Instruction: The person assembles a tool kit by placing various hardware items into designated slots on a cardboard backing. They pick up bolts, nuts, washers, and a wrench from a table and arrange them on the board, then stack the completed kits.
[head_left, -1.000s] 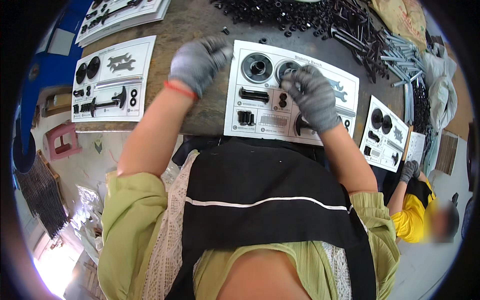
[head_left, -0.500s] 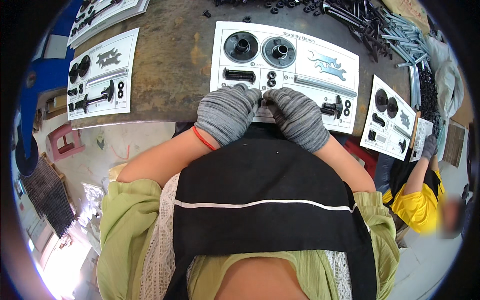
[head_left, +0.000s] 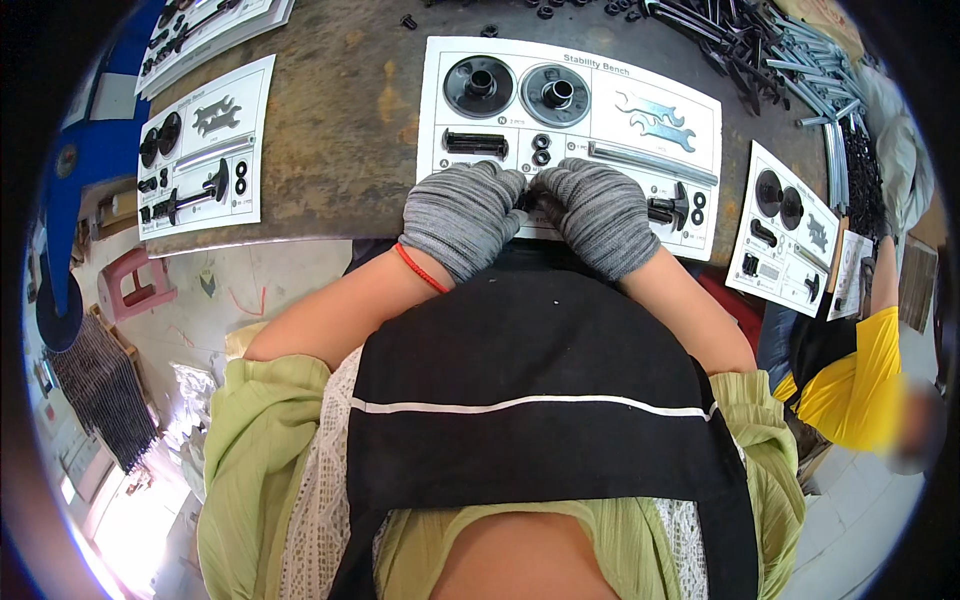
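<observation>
So both sets of fingers curl in together over a small black part (head_left: 527, 200), mostly hidden, axis unclear. Grey-gloved left hand (head_left: 460, 215) and right hand (head_left: 598, 212) meet at the near edge of the white printed parts card (head_left: 600, 100) on the worn brown bench (head_left: 340, 120).

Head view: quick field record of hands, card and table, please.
left hand: gloved, on near edge of parts card, fingertips meeting right hand
right hand: gloved, same spot; small dark part between them, unclear
card contents: two black discs, two wrenches
table: second card left, loose hardware pile far right
</observation>
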